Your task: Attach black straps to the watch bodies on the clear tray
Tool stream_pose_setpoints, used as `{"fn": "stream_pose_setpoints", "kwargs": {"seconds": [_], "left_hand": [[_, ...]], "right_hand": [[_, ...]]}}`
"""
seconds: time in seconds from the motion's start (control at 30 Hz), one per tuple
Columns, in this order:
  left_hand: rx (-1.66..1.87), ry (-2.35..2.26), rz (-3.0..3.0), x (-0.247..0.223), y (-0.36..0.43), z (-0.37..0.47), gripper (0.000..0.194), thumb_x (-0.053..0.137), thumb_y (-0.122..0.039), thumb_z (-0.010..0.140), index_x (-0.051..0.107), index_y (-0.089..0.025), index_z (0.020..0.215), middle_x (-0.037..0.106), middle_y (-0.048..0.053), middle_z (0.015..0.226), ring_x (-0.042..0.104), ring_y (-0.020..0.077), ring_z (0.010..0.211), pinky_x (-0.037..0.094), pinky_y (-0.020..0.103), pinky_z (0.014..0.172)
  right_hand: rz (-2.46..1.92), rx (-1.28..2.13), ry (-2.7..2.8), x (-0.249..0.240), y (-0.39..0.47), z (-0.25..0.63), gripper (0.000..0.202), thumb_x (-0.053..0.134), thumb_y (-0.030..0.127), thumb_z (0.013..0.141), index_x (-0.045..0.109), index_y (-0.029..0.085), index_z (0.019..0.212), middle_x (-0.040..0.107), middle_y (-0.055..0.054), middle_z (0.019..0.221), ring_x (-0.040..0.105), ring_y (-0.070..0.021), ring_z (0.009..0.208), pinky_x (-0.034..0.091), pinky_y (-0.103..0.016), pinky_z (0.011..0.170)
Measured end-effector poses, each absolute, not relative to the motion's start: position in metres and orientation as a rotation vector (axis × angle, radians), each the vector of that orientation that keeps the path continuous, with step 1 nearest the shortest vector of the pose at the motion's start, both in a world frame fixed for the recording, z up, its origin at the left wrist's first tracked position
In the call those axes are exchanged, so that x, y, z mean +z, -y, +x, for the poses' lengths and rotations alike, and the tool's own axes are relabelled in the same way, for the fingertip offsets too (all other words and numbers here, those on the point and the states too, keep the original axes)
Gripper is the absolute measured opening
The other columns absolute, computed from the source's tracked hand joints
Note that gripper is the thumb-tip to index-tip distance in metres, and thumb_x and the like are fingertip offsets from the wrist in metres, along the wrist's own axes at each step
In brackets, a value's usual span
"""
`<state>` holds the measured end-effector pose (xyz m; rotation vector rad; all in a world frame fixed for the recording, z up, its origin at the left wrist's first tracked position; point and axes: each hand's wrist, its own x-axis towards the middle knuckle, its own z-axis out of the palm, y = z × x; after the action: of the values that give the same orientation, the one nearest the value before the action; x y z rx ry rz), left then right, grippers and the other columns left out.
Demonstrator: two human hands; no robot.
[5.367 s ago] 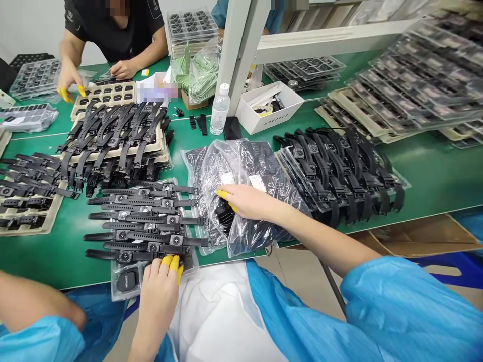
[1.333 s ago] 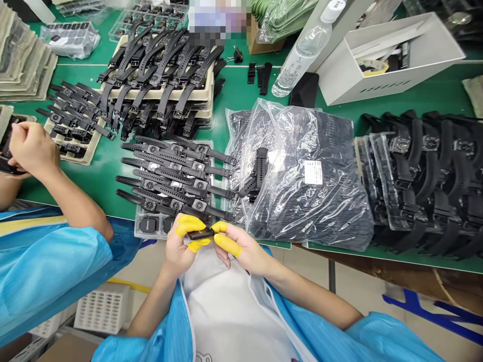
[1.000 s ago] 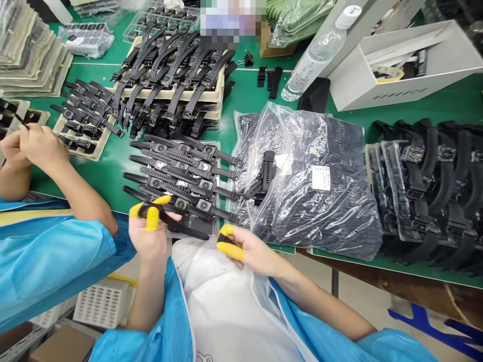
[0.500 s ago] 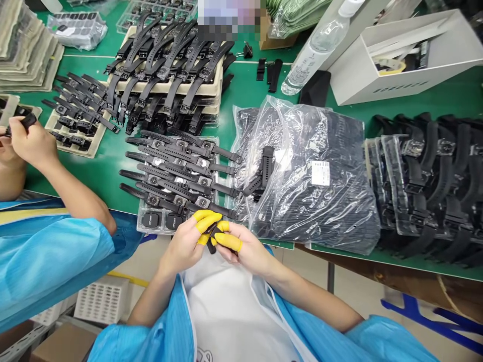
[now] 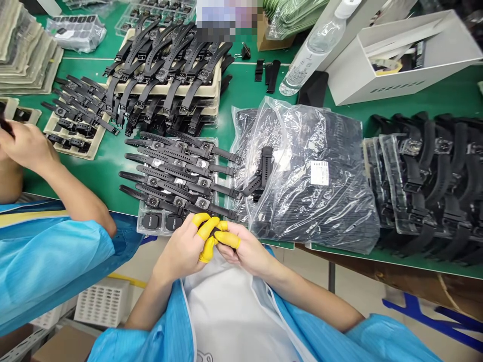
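Here both hands meet at the near edge of the green surface, the left hand and right hand pinching one small dark watch part between yellow-capped fingertips — mostly hidden, so its long axis and heading cannot be told. It sits over the lap, at 6 o'clock from the tray of watches. A loosened pinch could drop it to the floor — nothing lies beneath.
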<state>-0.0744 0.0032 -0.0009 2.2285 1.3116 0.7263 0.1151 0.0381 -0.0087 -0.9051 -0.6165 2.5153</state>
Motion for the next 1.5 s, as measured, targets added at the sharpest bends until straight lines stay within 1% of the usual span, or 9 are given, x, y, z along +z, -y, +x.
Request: {"fn": "stream_pose_setpoints", "kwargs": {"seconds": [0.23,0.43,0.6,0.87,0.97,1.07,1.2,1.33,1.5], "left_hand": [[0.705,-1.192,2.153,-0.001,-0.002,-0.078,0.056,0.046,-0.022,0.101,0.039,-0.018,0.156,0.063,0.017,0.127,0.063,0.0293,0.118,0.058,0.045,0.099],[0.571,-1.390,2.126,-0.005,0.006,-0.105,0.065,0.047,-0.011,0.094,0.037,-0.023,0.157,0.067,0.012,0.135,0.069,0.0253,0.118,0.061,0.036,0.095],[0.444,-1.553,2.323,0.006,0.000,-0.153,0.037,0.050,-0.011,0.093,0.068,-0.023,0.124,0.075,0.009,0.112,0.069,0.0257,0.099,0.058,0.038,0.088],[0.014,-1.372,2.433,0.017,-0.029,-0.153,0.030,0.046,-0.001,0.092,0.067,-0.019,0.100,0.066,0.007,0.095,0.059,0.0244,0.090,0.048,0.038,0.084],[0.041,-1.400,2.551,0.004,-0.036,-0.143,0.029,0.047,-0.001,0.092,0.069,-0.018,0.101,0.063,0.010,0.101,0.056,0.0266,0.094,0.047,0.040,0.084],[0.203,-1.511,2.641,-0.006,-0.036,-0.141,0.016,0.054,-0.013,0.098,0.068,-0.016,0.104,0.064,0.015,0.110,0.055,0.0306,0.103,0.048,0.045,0.091],[0.341,-1.624,2.661,-0.005,-0.020,-0.149,0.011,0.056,-0.018,0.099,0.067,-0.014,0.100,0.065,0.017,0.111,0.056,0.0317,0.104,0.050,0.046,0.090],[0.067,-1.676,2.617,-0.002,0.005,-0.152,0.011,0.062,-0.012,0.090,0.069,-0.015,0.097,0.069,0.015,0.106,0.059,0.0318,0.100,0.050,0.043,0.083],[-0.419,-1.892,2.513,0.001,0.014,-0.133,0.013,0.064,-0.012,0.080,0.073,-0.014,0.089,0.069,0.016,0.098,0.060,0.0362,0.098,0.049,0.045,0.077]], "right_hand": [[-0.896,2.444,0.897,-0.011,-0.035,0.117,0.035,0.064,0.055,0.094,0.054,0.021,0.089,0.043,0.011,0.052,0.027,-0.0075,0.041,0.024,-0.022,0.043],[-1.026,1.659,1.896,-0.003,-0.050,0.135,0.025,0.064,0.047,0.098,0.063,0.022,0.095,0.068,-0.005,0.084,0.057,-0.0182,0.069,0.042,-0.031,0.064],[-1.102,1.123,2.418,-0.003,-0.056,0.150,0.030,0.047,0.038,0.106,0.068,0.018,0.097,0.065,-0.011,0.091,0.058,-0.0219,0.076,0.040,-0.033,0.063],[-1.183,0.779,2.913,-0.008,-0.037,0.142,0.015,0.054,0.009,0.099,0.064,0.018,0.091,0.068,-0.006,0.084,0.062,-0.0203,0.076,0.029,-0.032,0.055],[-1.214,0.715,2.958,-0.007,-0.037,0.142,0.014,0.056,0.008,0.098,0.064,0.018,0.091,0.067,-0.006,0.084,0.064,-0.0203,0.074,0.031,-0.032,0.055],[-1.208,0.652,2.874,-0.005,-0.045,0.146,0.013,0.056,0.021,0.102,0.065,0.017,0.094,0.067,-0.008,0.089,0.064,-0.0216,0.074,0.038,-0.032,0.054],[-1.119,0.529,2.617,-0.007,-0.080,0.157,0.026,0.046,0.028,0.107,0.066,0.013,0.114,0.068,-0.015,0.106,0.066,-0.0272,0.094,0.054,-0.037,0.075],[-1.309,0.377,2.449,-0.016,-0.131,0.174,0.033,0.045,0.027,0.106,0.063,0.010,0.128,0.066,-0.022,0.126,0.063,-0.0338,0.113,0.055,-0.049,0.093],[-1.816,0.137,2.287,-0.027,-0.183,0.179,0.040,0.054,0.035,0.101,0.066,0.002,0.121,0.059,-0.030,0.134,0.055,-0.0436,0.120,0.051,-0.057,0.095]]}}
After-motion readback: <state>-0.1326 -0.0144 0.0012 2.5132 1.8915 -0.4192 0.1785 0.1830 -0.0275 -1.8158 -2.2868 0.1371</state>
